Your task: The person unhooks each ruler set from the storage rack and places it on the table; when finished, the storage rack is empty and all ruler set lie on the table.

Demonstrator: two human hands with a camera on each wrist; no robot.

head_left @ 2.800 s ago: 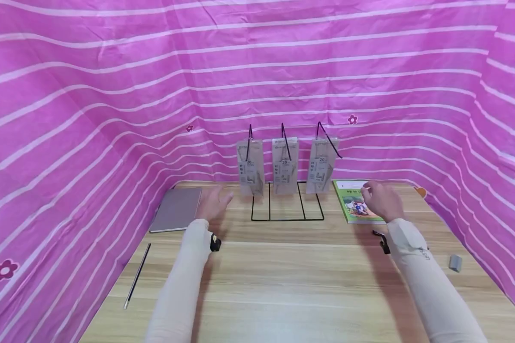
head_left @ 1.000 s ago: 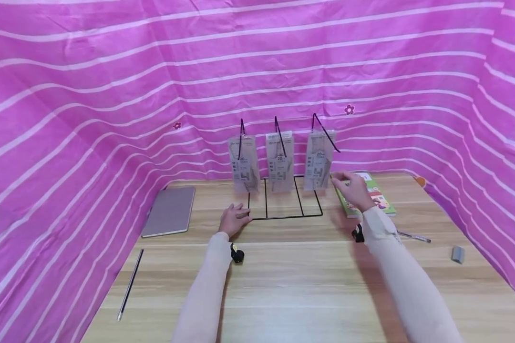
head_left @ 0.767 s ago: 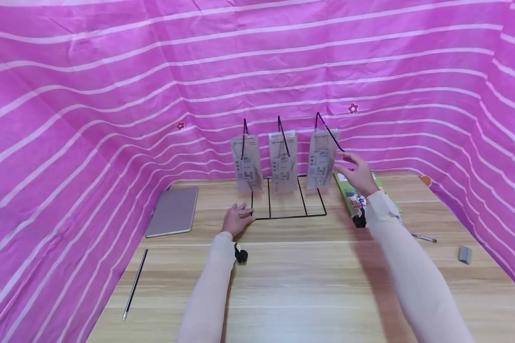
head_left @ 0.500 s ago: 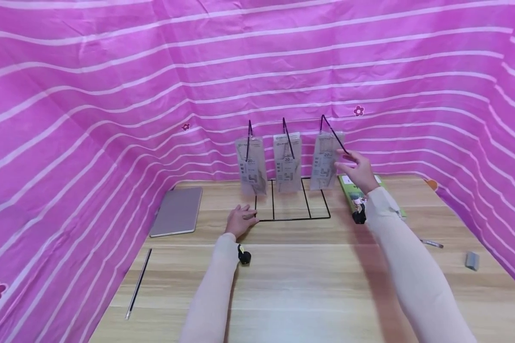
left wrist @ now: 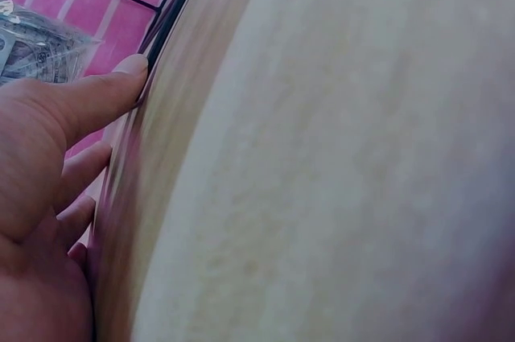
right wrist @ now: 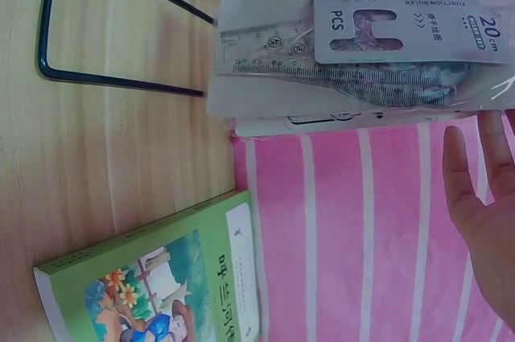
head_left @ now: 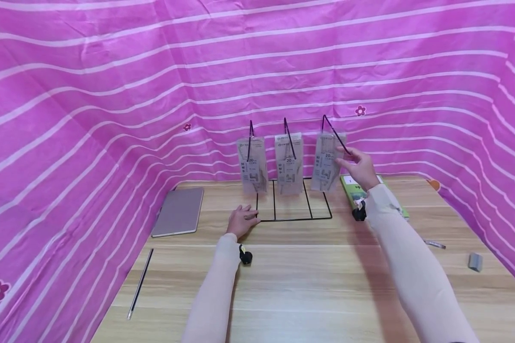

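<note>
Black wire rack [head_left: 295,219]: brace it low, work lightly above

Three clear ruler packets hang from it: the left packet [head_left: 253,166], the middle packet [head_left: 289,166] and the right packet [head_left: 324,174]. At the rack's front left corner rests the left hand [head_left: 242,221], its thumb against the wire; whether a finger pinches from the other side, I cannot tell. The right hand [head_left: 359,166] is up at the free end of the right hook [head_left: 336,134], beside the right packet's edge. Its fingers are spread; whether the tips grip hook or plastic, I cannot tell either. Doing this well probably means pressing the base onto the table [head_left: 309,286] so the light frame cannot tip. Any pull should follow the hook's slope rather than go sideways, sparing the plastic, with the wrist clear of the green book [right wrist: 161,278].
</note>
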